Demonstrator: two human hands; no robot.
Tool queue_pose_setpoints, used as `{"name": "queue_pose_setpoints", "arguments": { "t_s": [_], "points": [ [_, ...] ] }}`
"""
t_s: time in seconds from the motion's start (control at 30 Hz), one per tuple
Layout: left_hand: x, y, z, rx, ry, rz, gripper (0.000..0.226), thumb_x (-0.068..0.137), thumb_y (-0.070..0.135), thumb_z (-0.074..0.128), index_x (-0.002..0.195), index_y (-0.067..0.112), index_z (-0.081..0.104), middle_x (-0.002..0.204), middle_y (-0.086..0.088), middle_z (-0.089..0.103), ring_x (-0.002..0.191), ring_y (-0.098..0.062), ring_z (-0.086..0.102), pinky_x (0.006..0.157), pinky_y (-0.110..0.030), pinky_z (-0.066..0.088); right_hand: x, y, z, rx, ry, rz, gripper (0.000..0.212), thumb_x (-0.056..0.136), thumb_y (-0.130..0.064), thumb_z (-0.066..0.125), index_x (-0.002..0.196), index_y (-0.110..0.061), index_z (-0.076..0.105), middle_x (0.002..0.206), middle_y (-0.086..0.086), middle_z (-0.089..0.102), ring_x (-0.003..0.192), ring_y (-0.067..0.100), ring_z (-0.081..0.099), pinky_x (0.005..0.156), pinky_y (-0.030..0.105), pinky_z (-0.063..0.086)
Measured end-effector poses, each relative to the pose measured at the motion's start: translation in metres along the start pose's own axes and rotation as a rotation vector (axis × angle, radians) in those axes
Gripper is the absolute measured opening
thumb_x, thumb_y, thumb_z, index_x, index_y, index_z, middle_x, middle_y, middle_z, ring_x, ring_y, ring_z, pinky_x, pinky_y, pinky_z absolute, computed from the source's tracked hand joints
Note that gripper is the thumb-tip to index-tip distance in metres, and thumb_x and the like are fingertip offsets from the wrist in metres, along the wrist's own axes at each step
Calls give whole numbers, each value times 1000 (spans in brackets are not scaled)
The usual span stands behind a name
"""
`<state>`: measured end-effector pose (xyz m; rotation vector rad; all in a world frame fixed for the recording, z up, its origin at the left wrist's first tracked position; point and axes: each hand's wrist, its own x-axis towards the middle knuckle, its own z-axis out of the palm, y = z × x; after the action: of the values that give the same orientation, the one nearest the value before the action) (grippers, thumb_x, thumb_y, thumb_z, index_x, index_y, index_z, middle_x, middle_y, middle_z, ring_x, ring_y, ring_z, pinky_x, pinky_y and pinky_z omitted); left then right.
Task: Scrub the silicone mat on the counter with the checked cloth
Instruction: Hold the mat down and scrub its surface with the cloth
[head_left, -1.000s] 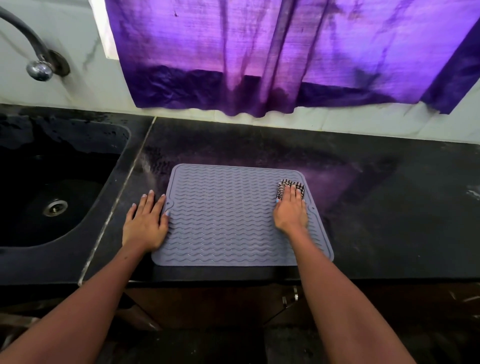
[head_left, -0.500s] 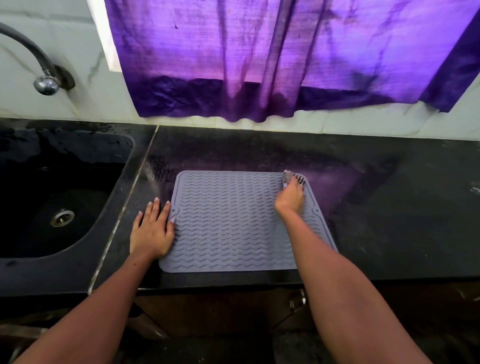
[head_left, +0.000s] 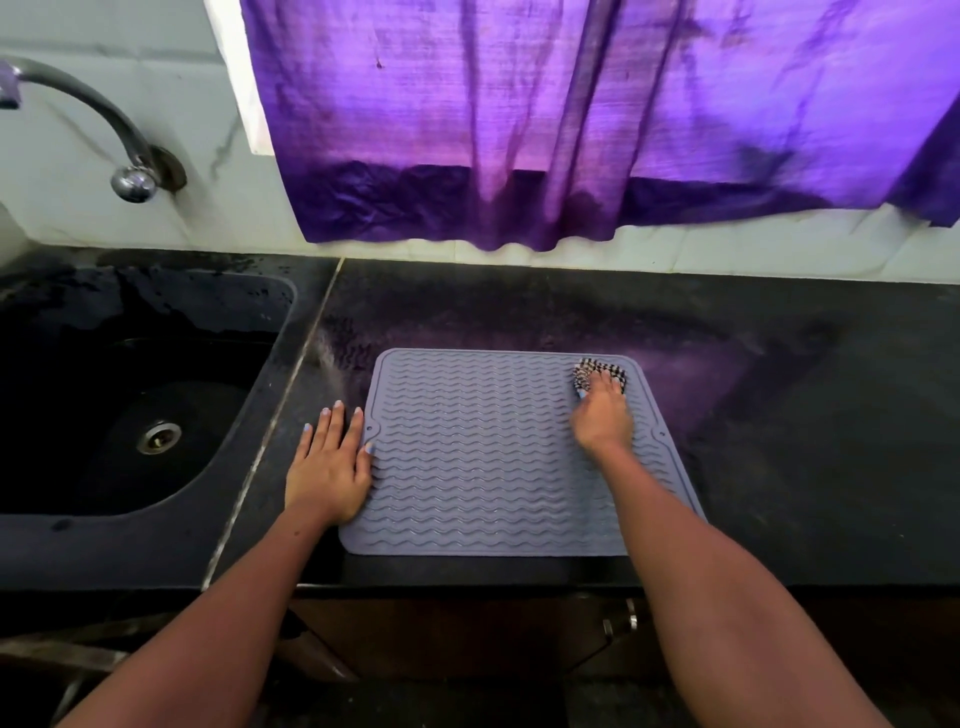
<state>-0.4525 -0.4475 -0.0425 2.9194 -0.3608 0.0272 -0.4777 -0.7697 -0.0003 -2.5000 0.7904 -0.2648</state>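
A grey silicone mat (head_left: 483, 457) with wavy ridges lies flat on the black counter (head_left: 805, 441). My right hand (head_left: 602, 418) presses a bunched black-and-white checked cloth (head_left: 602, 373) onto the mat's far right corner; the fingers curl over the cloth and cover most of it. My left hand (head_left: 330, 462) lies flat, fingers straight, on the counter against the mat's left edge, with the thumb side touching the mat.
A black sink (head_left: 130, 400) with a metal drain (head_left: 158, 437) sits left of the mat. A curved metal tap (head_left: 119, 150) comes off the tiled wall above it. A purple curtain (head_left: 571, 130) hangs behind the counter. The counter's front edge runs just below the mat.
My right hand has slid the cloth up to the mat's far right corner and pulled back slightly toward me. My left hand has stayed at the mat's left edge.
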Motion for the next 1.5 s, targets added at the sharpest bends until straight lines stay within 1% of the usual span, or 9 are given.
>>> {"name": "queue_pose_setpoints", "arguments": {
  "t_s": [0.17, 0.27, 0.4, 0.73, 0.87, 0.93, 1.03, 1.3, 1.5],
  "points": [
    [0, -1, 0, 3, -6, -4, 85, 74, 54, -12, 148, 19, 9, 157, -6, 2, 145, -18, -3, 117, -35, -5, 7, -22, -13, 663, 253, 387, 40, 100, -14, 38, 140, -16, 44, 134, 10, 54, 123, 30, 51, 97, 31, 41],
    [0, -1, 0, -7, 2, -2, 85, 74, 54, -12, 148, 19, 10, 157, -6, 3, 145, -18, -2, 117, -35, -4, 0, -40, -2, 411, 146, 174, 45, 100, -14, 36, 145, -17, 33, 146, 9, 41, 132, 29, 40, 105, 36, 35],
    [0, -1, 0, 2, 1, 0, 85, 74, 54, -12, 148, 19, 10, 157, -6, 3, 145, -19, -2, 117, -35, -4, -3, -34, 32, -114, -137, -174, 55, 101, -28, 30, 150, -11, 12, 159, 8, 6, 147, 25, 4, 120, 40, 4],
    [1, 0, 2, -18, 2, -8, 84, 75, 54, -10, 148, 18, 12, 157, -7, 5, 145, -20, 0, 117, -36, -4, 6, -33, 37, -289, -224, -203, 59, 101, -30, 25, 150, -8, 1, 159, 8, -5, 147, 22, -4, 121, 36, -1],
    [-1, 0, -1, -12, -6, -11, 86, 73, 54, -12, 148, 19, 10, 157, -7, 3, 145, -19, -2, 117, -35, -5, 11, -44, 29, -183, -188, -161, 54, 95, -16, 45, 145, -3, 26, 154, 14, 24, 143, 29, 21, 116, 37, 20],
    [-1, 0, -1, -20, -5, -8, 86, 73, 54, -13, 148, 19, 10, 157, -7, 2, 145, -19, -2, 117, -35, -5, 19, -52, 23, 14, -114, -12, 38, 93, -12, 48, 130, -7, 48, 135, 18, 51, 125, 34, 47, 101, 36, 39],
    [-1, 1, -2, -1, -12, -7, 86, 73, 53, -16, 148, 19, 7, 157, -6, 0, 145, -19, -4, 117, -35, -6, 22, -69, 16, 403, -31, 209, 33, 96, -16, 46, 128, -14, 54, 126, 14, 59, 116, 32, 54, 93, 34, 42],
    [-1, 1, -4, -31, -28, -2, 86, 73, 52, -16, 148, 17, 5, 157, -8, -3, 145, -20, -7, 117, -37, -6, -14, -90, 66, -179, -227, -199, 59, 101, -30, 27, 150, -8, 4, 159, 9, -4, 147, 23, -5, 120, 38, -2],
    [1, 1, -5, -56, -56, 13, 88, 72, 53, -13, 148, 15, 7, 157, -11, -1, 145, -23, -5, 117, -39, -7, -10, -89, 68, -260, -277, -184, 61, 101, -33, 24, 150, -9, -5, 158, 5, -12, 146, 20, -10, 120, 37, -3]
  ]
}}
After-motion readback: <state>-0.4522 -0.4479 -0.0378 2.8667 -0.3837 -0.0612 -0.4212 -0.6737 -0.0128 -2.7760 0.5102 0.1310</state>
